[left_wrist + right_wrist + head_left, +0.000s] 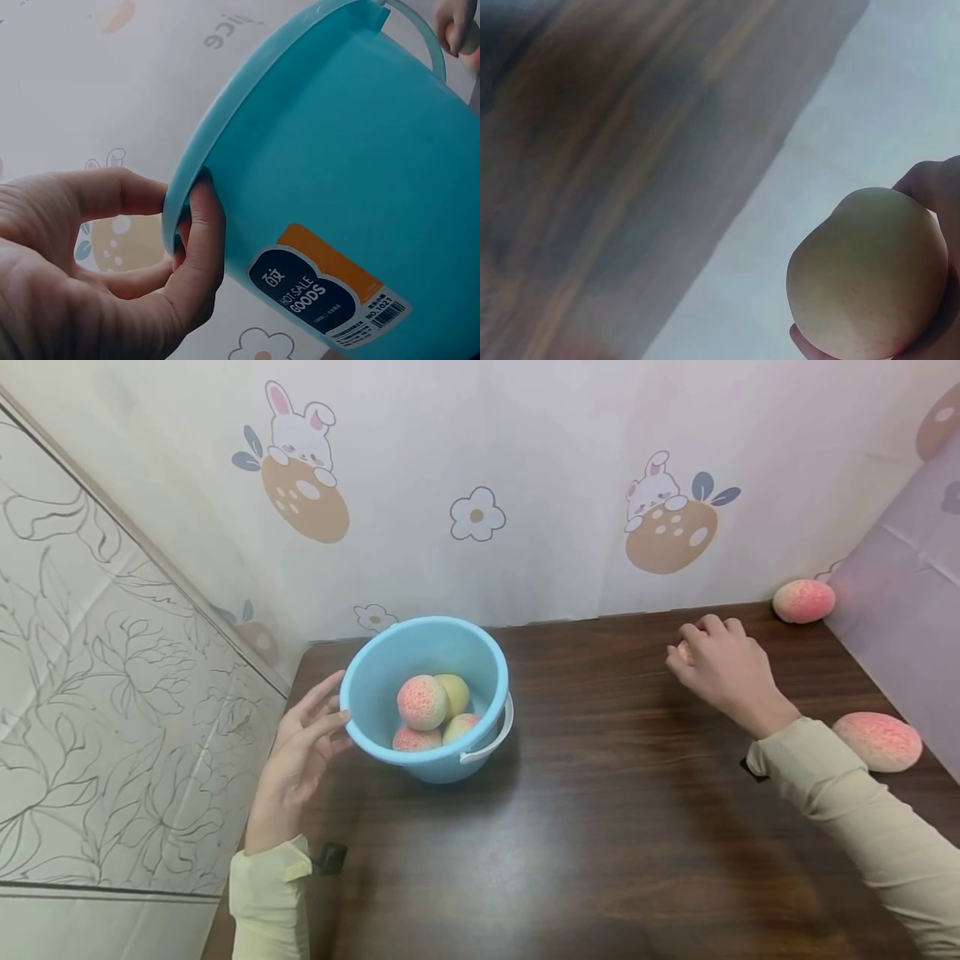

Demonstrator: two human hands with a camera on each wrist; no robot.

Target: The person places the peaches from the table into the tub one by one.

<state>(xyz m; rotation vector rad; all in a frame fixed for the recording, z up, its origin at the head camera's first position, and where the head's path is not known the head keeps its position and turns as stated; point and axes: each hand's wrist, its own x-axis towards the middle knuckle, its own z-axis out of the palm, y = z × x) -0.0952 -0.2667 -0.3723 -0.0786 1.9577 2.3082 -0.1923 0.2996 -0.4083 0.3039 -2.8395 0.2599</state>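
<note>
A light blue bucket (438, 772) with a white handle stands at the left of the table, tilted a little toward me in the head view. My left hand (300, 747) pinches its rim on the left side, and the left wrist view shows the thumb and fingers (199, 247) on either side of that rim. Inside the bucket lie several peaches, among them a pink-speckled peach (422, 702) on top and a yellowish one (453, 693). Over the table's right half, my right hand (726, 667) grips a pale peach (866, 277), mostly covered by the hand in the head view.
One pink peach (804, 601) lies in the far right corner, another peach (877, 741) at the right edge beside my right sleeve. A patterned wall (555, 527) borders the back of the brown table (585, 827); further panels stand left and right.
</note>
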